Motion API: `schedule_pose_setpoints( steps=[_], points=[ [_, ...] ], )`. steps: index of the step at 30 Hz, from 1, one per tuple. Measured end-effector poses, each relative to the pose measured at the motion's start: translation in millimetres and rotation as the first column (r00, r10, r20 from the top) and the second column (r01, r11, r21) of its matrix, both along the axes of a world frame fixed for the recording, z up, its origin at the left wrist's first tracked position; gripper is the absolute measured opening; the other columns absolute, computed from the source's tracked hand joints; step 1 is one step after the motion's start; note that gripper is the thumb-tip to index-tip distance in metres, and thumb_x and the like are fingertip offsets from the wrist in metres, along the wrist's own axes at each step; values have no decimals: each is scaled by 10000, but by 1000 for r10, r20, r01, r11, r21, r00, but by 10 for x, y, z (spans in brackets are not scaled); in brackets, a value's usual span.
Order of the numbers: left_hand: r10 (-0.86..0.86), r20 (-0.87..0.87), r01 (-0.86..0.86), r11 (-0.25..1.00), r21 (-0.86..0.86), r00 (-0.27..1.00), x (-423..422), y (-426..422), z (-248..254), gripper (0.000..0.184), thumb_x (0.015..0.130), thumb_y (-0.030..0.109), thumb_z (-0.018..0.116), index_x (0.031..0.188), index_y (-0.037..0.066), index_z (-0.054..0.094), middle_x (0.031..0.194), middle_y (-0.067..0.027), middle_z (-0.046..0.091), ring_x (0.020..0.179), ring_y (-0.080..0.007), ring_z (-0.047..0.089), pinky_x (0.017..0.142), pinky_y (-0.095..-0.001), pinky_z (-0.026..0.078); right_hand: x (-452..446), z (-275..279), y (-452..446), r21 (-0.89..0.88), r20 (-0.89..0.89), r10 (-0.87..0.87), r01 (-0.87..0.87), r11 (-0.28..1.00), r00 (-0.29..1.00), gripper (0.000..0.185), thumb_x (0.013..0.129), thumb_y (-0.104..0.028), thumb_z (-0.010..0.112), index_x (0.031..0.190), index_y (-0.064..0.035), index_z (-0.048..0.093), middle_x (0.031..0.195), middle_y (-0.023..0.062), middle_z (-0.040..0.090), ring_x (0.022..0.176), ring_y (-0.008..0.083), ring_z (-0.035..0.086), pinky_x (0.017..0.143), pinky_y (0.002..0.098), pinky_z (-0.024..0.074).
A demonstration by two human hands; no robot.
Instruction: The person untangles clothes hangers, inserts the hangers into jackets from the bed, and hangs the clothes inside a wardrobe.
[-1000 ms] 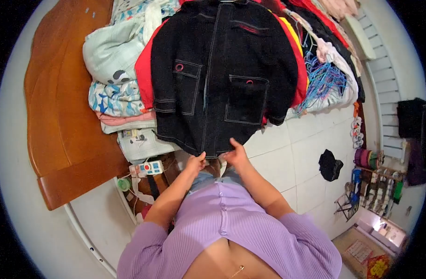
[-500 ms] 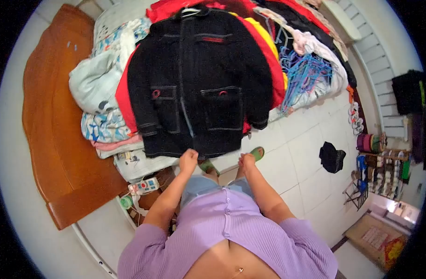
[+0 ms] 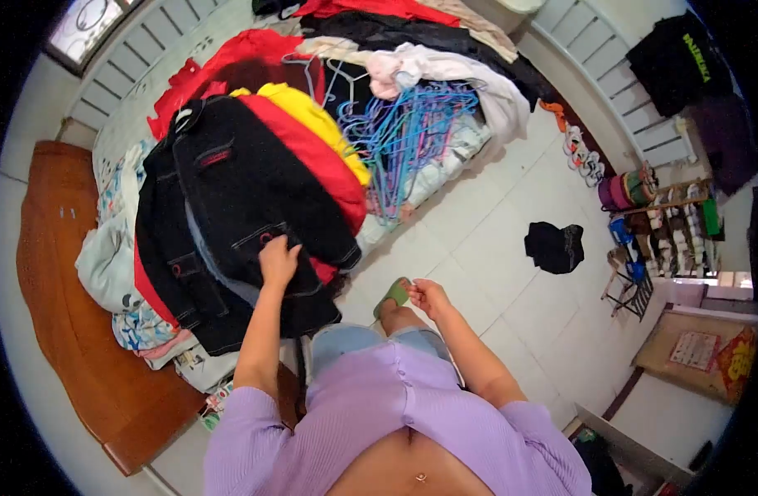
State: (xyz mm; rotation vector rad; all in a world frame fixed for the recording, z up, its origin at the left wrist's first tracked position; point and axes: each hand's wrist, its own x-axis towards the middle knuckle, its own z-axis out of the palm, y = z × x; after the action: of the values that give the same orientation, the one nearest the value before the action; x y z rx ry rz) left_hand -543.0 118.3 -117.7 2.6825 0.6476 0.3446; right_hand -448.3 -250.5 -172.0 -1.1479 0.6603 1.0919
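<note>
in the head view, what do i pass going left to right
Wooden headboard, black jacket, green slipper, right hand, black cloth on the floor, hanging black garment with yellow-green lettering.

The left hand [image 3: 278, 260] is right at a pocket [image 3: 303, 278] of the black jacket [image 3: 251, 198] — the right hand [image 3: 429, 298], loosely curled, is apart, towards four o'clock. Tangled hangers [image 3: 420, 132] lie at the jacket's two o'clock.
</note>
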Motion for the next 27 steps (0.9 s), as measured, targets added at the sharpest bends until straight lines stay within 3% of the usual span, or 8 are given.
schedule_pose_setpoints(
  steps=[2, 4, 6, 9, 14, 18, 21, 27],
  points=[
    [303, -264, -259, 947, 188, 916, -45, 18, -69, 323, 681, 179, 720, 912, 26, 554, 869, -202, 580, 859, -380, 563, 735, -450, 449, 313, 58, -302, -60, -1, -136, 136, 989, 991, 101, 864, -137, 541, 908, -47, 553, 722, 44, 575, 625, 145, 560, 551, 278, 491],
    [638, -262, -594, 770, 235, 724, 71, -97, -42, 497, 654, 158, 728, 1085, 49, 507, 1038, -196, 527, 978, -381, 514, 803, -433, 429, 618, 65, -593, -66, 22, -185, 186, 980, 982, 99, 861, -134, 546, 910, -48, 554, 720, 45, 573, 624, 146, 558, 551, 275, 489],
    [691, -204, -643, 721, 258, 694, 310, -273, 10, 657, 641, 135, 725, 1221, 66, 424, 1139, -182, 457, 1071, -367, 451, 872, -443, 380, 846, 65, -781, -74, 40, -236, 238, 968, 971, 98, 858, -131, 551, 912, -50, 555, 718, 45, 570, 624, 147, 556, 551, 272, 487],
    [429, 33, -415, 848, 330, 903, 802, -719, 237, 676, 646, 103, 711, 1253, 96, 414, 1161, -167, 447, 1080, -349, 438, 923, -474, 338, 1161, 107, -872, -28, 36, -361, 362, 932, 932, 111, 856, -131, 561, 931, -50, 569, 749, 54, 578, 648, 156, 563, 566, 276, 494],
    [87, 22, -87, 996, -3, 996, 1897, -1145, 151, 464, 658, 122, 699, 1093, 66, 549, 1174, -179, 448, 1099, -361, 427, 913, -441, 370, 1705, 258, -690, 111, -12, -379, 378, 919, 925, 111, 854, -144, 577, 921, -57, 563, 766, 53, 591, 659, 150, 575, 571, 276, 500],
    [-65, 206, 95, 986, -138, 976, 2832, -1313, 109, 315, 702, 63, 635, 1010, 59, 569, 1085, -169, 495, 998, -367, 499, 843, -415, 421, 2393, 379, -599, 239, 15, -380, 366, 899, 925, 117, 861, -138, 565, 950, -63, 550, 779, 49, 593, 656, 141, 574, 581, 278, 499],
    [-87, 240, 162, 936, -313, 967, 3509, -1374, 64, 267, 720, 48, 611, 983, 60, 571, 1014, -160, 524, 947, -359, 527, 808, -402, 437, 3051, 553, -577, 233, 72, -383, 358, 904, 921, 102, 877, -128, 532, 952, -61, 549, 785, 49, 589, 655, 136, 569, 577, 270, 494],
    [-129, 220, 203, 913, -354, 967, 4711, -1451, 81, 256, 740, 49, 601, 994, 57, 579, 956, -137, 542, 847, -300, 551, 745, -375, 453, 4309, 734, -514, 226, 135, -366, 331, 916, 921, 116, 886, -138, 519, 965, -57, 543, 788, 43, 584, 655, 131, 567, 579, 263, 491]
  ],
)
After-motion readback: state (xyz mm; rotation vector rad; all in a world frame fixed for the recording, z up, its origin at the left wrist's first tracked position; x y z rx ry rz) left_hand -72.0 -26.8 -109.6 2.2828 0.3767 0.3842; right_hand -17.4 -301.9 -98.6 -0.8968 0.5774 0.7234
